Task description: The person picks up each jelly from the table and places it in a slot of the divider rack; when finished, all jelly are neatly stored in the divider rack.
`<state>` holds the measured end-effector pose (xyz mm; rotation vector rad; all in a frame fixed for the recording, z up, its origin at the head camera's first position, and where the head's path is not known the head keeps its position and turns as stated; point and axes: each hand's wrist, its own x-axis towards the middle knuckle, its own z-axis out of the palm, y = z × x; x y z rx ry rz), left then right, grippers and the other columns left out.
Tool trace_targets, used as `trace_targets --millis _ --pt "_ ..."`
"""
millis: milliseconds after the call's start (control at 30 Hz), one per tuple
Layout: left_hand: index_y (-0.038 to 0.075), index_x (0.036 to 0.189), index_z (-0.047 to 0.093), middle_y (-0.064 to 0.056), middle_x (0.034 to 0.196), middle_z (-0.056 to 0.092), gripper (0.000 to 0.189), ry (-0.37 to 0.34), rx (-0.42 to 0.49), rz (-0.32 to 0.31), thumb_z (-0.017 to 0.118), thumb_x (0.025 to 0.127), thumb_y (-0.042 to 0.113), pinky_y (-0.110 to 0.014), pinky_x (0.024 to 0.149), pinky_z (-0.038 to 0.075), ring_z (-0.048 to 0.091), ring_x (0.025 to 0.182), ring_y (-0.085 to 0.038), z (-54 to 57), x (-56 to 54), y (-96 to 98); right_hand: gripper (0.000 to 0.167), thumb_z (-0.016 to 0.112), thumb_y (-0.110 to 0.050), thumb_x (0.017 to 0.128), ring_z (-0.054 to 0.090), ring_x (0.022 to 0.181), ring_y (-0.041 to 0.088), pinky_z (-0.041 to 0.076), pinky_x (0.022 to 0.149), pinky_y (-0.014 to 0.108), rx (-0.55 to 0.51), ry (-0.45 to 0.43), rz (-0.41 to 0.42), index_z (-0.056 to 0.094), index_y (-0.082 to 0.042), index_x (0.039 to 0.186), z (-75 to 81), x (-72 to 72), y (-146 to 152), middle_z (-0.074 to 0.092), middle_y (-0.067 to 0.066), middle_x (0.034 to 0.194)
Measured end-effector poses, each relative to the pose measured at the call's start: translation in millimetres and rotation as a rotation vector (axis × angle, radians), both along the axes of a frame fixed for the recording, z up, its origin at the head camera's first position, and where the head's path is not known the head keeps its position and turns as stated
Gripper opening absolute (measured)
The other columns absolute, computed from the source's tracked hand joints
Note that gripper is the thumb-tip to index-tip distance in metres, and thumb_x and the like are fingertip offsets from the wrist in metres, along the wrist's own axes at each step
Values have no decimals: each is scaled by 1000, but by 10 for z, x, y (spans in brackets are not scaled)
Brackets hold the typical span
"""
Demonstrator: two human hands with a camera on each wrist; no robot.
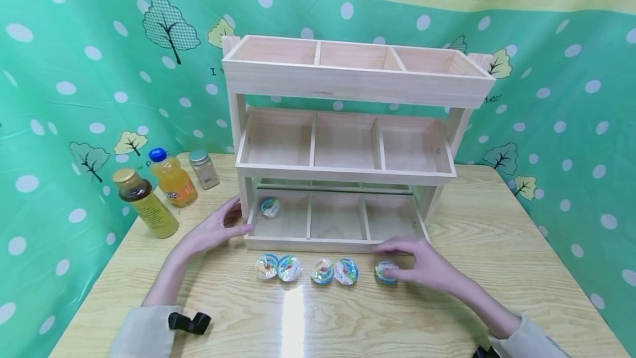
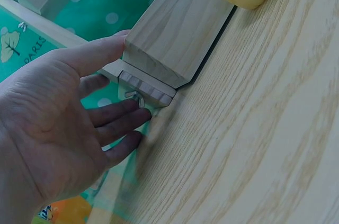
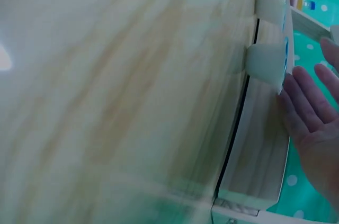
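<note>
A three-tier wooden shelf [image 1: 323, 244] stands on the table, each tier split into three compartments. My left hand [image 1: 218, 231] is at its lower left corner, thumb against the front corner and the other fingers loosely spread by the side [image 2: 69, 113]. My right hand [image 1: 422, 265] reaches over a small jelly cup [image 1: 381, 270] before the right compartment; its thumb overlaps the lid and the fingers are extended, not wrapped around it. To the left lie two pairs of jelly cups, one including a cup [image 1: 346, 272]. Another jelly cup [image 1: 270, 207] sits in the bottom-left compartment.
At the left stand a green-labelled bottle with a gold cap [image 1: 149, 206], an orange drink bottle [image 1: 174, 180] and a small jar with a greenish lid [image 1: 204, 170]. A green dotted cloth [image 1: 74, 126] hangs behind the wooden table [image 1: 238, 319].
</note>
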<state>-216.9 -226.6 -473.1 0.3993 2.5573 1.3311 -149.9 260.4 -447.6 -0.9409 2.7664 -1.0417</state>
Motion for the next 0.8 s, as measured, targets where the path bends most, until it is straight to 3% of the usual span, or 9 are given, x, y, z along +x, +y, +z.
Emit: trace_targets --millis 200,400,800 --pt "12 166 15 -27 160 40 92 4 5 -6 71 97 32 -69 118 36 43 144 -48 -4 1 0 52 86 -40 81 67 120 15 55 104 45 83 -14 13 71 -29 129 -47 20 69 73 -10 130" --pt "12 166 15 -27 160 40 91 13 11 -10 71 97 31 -68 119 35 43 144 -48 -11 -4 -1 57 89 -32 78 66 125 21 54 107 47 94 -45 74 70 -24 131 -89 -4 96 70 -8 134" --pt "11 166 15 -28 160 39 92 11 4 -5 71 97 32 -69 118 35 42 144 -49 -15 -3 -2 55 88 -29 80 65 127 25 54 107 49 183 -80 79 70 -26 132 -73 0 99 69 -5 136"
